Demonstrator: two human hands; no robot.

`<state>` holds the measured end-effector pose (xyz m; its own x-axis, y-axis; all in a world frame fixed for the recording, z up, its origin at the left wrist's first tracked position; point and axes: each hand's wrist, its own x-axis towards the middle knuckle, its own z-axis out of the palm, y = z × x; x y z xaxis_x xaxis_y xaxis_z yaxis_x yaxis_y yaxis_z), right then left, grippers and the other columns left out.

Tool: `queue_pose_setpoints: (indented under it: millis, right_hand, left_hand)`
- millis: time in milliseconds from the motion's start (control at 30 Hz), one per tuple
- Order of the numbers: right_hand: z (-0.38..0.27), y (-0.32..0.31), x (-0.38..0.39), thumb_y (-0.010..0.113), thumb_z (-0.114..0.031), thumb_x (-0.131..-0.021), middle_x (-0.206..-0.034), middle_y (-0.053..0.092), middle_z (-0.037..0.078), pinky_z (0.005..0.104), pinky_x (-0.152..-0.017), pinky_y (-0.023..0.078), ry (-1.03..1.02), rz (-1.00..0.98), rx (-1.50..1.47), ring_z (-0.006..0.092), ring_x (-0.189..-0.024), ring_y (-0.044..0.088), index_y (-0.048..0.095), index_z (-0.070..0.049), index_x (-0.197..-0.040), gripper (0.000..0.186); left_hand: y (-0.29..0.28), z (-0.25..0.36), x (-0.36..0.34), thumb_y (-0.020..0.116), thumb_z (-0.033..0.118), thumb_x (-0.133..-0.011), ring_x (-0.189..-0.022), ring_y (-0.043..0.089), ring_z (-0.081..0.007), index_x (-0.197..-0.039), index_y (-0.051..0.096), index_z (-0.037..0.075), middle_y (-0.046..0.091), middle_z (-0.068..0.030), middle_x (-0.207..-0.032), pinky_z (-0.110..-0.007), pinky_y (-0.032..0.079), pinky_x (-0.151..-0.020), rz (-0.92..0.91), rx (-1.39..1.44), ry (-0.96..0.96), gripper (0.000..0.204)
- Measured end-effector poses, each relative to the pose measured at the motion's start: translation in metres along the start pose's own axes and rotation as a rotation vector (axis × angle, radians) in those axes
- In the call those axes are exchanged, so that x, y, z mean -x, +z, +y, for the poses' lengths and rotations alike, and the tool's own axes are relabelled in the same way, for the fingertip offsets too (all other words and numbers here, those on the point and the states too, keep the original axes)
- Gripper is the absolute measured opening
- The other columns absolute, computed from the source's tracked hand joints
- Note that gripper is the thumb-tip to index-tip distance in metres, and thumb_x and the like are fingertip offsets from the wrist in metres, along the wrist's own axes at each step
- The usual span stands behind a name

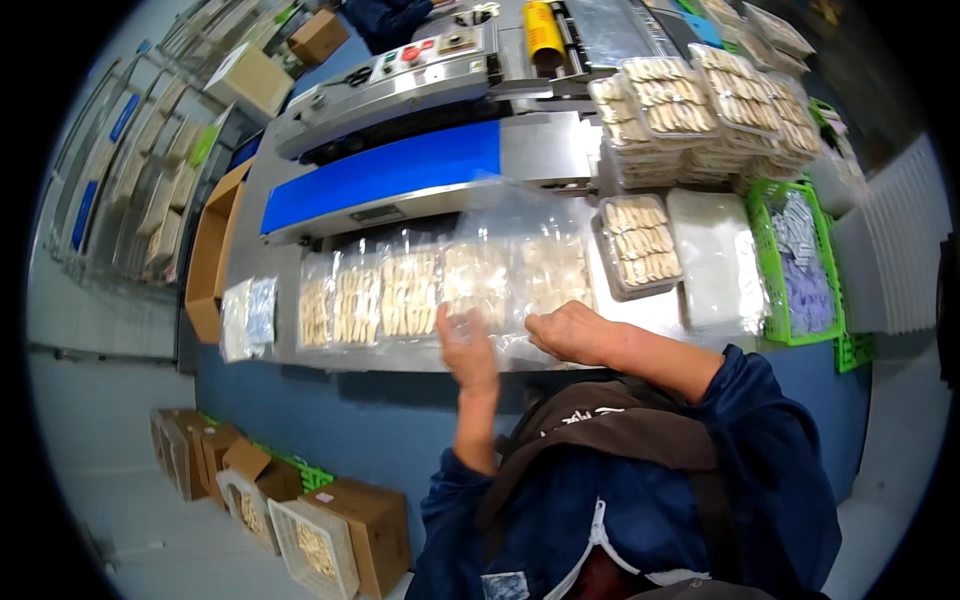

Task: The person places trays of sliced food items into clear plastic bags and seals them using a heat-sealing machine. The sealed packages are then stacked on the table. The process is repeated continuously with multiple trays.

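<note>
A row of clear plastic packs (410, 292) filled with pale, elongated food pieces lies along the front of the steel table. Over the row's right end spreads a loose sheet of clear plastic, seemingly a bag (520, 215). My right hand (572, 332) is closed in a pinch at the near edge of this plastic bag. Beside it, my left hand (468, 350) is raised at the near end of a pack and smeared by motion; whether it grips the film is unclear. Right of the row stands a filled clear tray (640, 245), next to a stack of flat clear bags (715, 255).
Behind the row is a sealing machine (390, 85) with a blue belt (385, 175). Stacked filled trays (690, 120) stand at the back right. A green basket (770, 250) holds small packets. Silver-white packets (248, 318) and an open carton (215, 255) are at left.
</note>
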<state>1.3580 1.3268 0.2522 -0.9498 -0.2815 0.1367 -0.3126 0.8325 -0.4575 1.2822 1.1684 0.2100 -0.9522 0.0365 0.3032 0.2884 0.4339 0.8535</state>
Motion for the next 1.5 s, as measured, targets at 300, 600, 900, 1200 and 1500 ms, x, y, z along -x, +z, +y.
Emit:
queue_pose_setpoints:
  millis: [300, 600, 900, 1200, 1500]
  right_hand:
    - [0.172, -0.037, 0.123, 0.05, -0.029, -0.079, -0.076, 0.06, 0.021, 0.0413, -0.07, 0.045, 1.211, 0.296, 0.245, 0.036, -0.079, 0.058, 0.058, 0.001, -0.083, 0.032]
    - [0.217, -0.023, 0.142, 0.06, -0.015, -0.076, -0.069, 0.059, 0.005, 0.0261, -0.06, 0.045, 0.855, 0.66, -1.284, 0.0127, -0.063, 0.055, 0.059, -0.001, -0.071, 0.015]
    - [0.155, -0.067, 0.134, 0.053, -0.011, -0.075, -0.069, 0.056, 0.003, 0.0219, -0.056, 0.045, 0.586, 0.78, -1.29, 0.0086, -0.061, 0.053, 0.054, -0.003, -0.071, 0.009]
    - [0.033, -0.018, 0.018, 0.052, 0.0, -0.071, -0.061, 0.053, 0.002, 0.0215, -0.051, 0.04, 0.493, 0.148, -1.38, 0.0096, -0.057, 0.051, 0.056, 0.0, -0.066, 0.007]
    - [-0.002, 0.052, 0.079, 0.051, -0.011, -0.082, -0.073, 0.058, 0.006, 0.0212, -0.059, 0.04, 0.518, 0.64, -1.109, 0.0072, -0.063, 0.049, 0.053, 0.004, -0.077, 0.016]
  left_hand:
    - [-0.027, -0.056, 0.014, 0.054, 0.007, -0.078, -0.06, 0.053, -0.0282, -0.085, 0.062, 0.002, 0.056, -0.0143, -0.068, -0.035, 0.043, -0.057, -0.116, -0.312, 0.052, 0.011]
    - [-0.003, -0.039, 0.001, 0.052, 0.016, -0.086, -0.058, 0.05, -0.0084, -0.078, 0.059, -0.005, 0.055, -0.0037, -0.065, -0.022, 0.04, -0.054, 0.023, -0.015, -0.105, 0.023]
    - [-0.001, -0.028, 0.004, 0.059, 0.014, -0.077, -0.065, 0.06, -0.0284, -0.086, 0.061, 0.0, 0.061, -0.0166, -0.073, -0.033, 0.047, -0.061, 0.193, -0.277, -0.005, 0.016]
    - [-0.003, 0.009, 0.002, 0.06, 0.021, -0.082, -0.052, 0.049, -0.008, -0.079, 0.062, 0.0, 0.055, -0.0056, -0.056, -0.023, 0.04, -0.048, 0.003, 0.169, -0.069, 0.022]
    - [-0.035, -0.005, 0.039, 0.059, -0.002, -0.075, -0.068, 0.061, -0.0195, -0.092, 0.061, -0.003, 0.063, -0.0148, -0.08, -0.027, 0.048, -0.061, 0.242, 0.009, 0.127, 0.017]
